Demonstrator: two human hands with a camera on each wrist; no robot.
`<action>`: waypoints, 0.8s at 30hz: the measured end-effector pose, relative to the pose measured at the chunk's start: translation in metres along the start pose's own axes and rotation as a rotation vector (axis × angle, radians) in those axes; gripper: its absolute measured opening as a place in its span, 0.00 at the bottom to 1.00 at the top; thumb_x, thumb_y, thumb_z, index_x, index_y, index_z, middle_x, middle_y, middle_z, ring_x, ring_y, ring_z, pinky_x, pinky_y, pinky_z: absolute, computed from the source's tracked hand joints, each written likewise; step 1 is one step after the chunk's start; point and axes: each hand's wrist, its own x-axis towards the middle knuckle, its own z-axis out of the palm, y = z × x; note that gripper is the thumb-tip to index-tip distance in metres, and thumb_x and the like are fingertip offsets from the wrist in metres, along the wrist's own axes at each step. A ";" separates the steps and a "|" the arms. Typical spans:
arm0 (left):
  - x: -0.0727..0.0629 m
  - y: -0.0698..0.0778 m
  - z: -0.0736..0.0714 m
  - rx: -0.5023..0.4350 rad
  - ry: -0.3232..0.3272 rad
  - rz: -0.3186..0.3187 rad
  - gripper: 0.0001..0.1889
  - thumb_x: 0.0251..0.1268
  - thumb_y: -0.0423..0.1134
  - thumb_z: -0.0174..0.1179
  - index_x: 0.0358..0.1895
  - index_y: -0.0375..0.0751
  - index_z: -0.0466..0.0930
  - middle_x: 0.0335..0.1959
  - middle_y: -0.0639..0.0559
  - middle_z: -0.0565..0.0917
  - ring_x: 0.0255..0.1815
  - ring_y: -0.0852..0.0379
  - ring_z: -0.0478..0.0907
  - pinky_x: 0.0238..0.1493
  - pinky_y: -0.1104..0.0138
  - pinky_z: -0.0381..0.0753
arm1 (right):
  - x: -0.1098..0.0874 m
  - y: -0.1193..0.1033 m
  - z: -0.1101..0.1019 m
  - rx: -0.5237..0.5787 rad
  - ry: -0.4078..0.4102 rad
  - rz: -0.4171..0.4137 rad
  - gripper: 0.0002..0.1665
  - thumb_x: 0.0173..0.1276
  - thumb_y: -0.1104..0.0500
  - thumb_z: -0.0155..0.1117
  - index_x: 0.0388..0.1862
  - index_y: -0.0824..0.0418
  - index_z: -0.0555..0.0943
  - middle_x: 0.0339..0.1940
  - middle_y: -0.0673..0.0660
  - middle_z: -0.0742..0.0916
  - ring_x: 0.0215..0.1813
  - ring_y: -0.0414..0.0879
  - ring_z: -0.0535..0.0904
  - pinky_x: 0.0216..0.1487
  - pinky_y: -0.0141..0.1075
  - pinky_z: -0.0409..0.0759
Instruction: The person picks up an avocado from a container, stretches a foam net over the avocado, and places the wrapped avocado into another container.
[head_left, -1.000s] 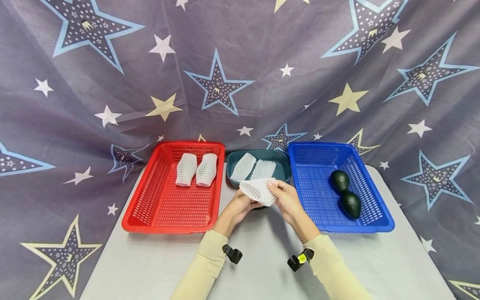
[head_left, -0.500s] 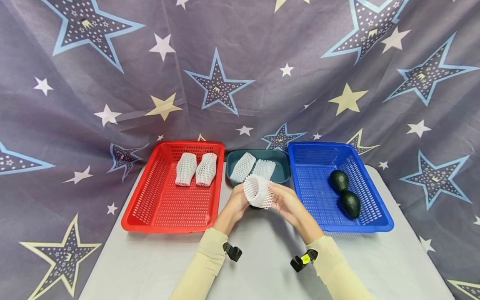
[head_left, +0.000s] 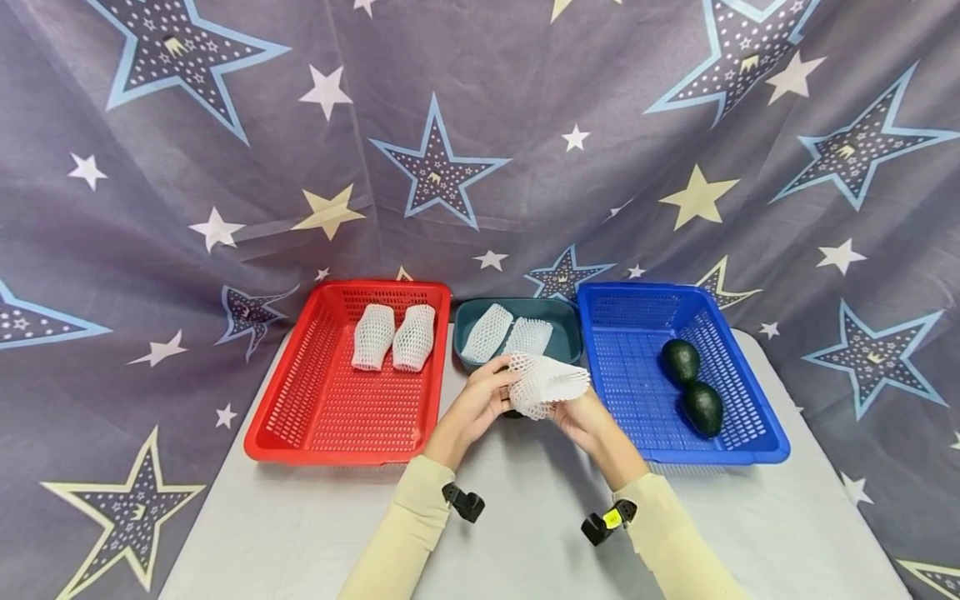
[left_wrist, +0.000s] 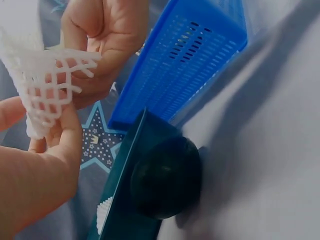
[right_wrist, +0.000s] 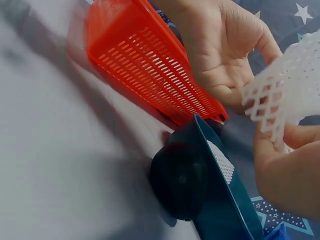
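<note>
A white foam net sleeve (head_left: 542,385) is held up between both hands, in front of the dark green bin. My left hand (head_left: 474,407) holds its left end, fingers and thumb around the mesh. On the other side, my right hand (head_left: 583,419) grips it from below; the right wrist view shows the thumb and fingers pinching the mesh edge. Beneath the hands a dark green avocado (left_wrist: 167,177) rests on the table against the bin's front; the hands mostly hide it in the head view. The sleeve appears hollow, its mouth spread toward the right.
The dark green bin (head_left: 564,310) holds two more net sleeves (head_left: 487,333). In the red basket (head_left: 345,454) at left lie two net-wrapped pieces (head_left: 372,337). Two bare avocados (head_left: 701,408) lie in the blue basket (head_left: 720,457) at right. A starry curtain (head_left: 480,167) hangs behind.
The sleeve has been turned: its open mouth faced left and toward the camera, and now points right. The left fingers have come up over its left end. Baskets and their contents stay put.
</note>
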 end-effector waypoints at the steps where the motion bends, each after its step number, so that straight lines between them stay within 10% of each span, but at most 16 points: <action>1: 0.000 0.000 0.000 0.025 0.018 -0.001 0.21 0.73 0.29 0.51 0.67 0.33 0.68 0.40 0.57 0.84 0.37 0.63 0.82 0.39 0.68 0.82 | 0.000 0.000 -0.001 0.005 -0.011 0.013 0.10 0.80 0.61 0.52 0.49 0.50 0.80 0.42 0.46 0.89 0.46 0.38 0.86 0.50 0.34 0.86; 7: 0.002 -0.004 -0.001 0.161 0.105 -0.010 0.23 0.69 0.26 0.53 0.67 0.26 0.71 0.44 0.54 0.85 0.38 0.65 0.81 0.38 0.71 0.82 | 0.003 -0.005 -0.006 0.035 0.008 0.111 0.19 0.87 0.52 0.35 0.54 0.55 0.76 0.42 0.49 0.89 0.46 0.42 0.87 0.49 0.38 0.87; 18: 0.002 -0.004 -0.001 -0.008 0.037 0.008 0.27 0.73 0.30 0.49 0.74 0.31 0.63 0.47 0.57 0.83 0.43 0.63 0.81 0.45 0.66 0.80 | 0.002 -0.005 -0.004 -0.019 0.131 0.024 0.14 0.81 0.67 0.45 0.58 0.63 0.75 0.40 0.45 0.89 0.43 0.37 0.86 0.48 0.31 0.86; 24: -0.001 -0.006 -0.004 0.076 0.044 0.010 0.30 0.70 0.23 0.54 0.75 0.32 0.63 0.58 0.46 0.81 0.45 0.63 0.81 0.46 0.70 0.82 | 0.008 -0.004 -0.004 -0.072 0.230 -0.023 0.13 0.76 0.72 0.51 0.55 0.66 0.76 0.35 0.45 0.89 0.38 0.36 0.86 0.42 0.28 0.85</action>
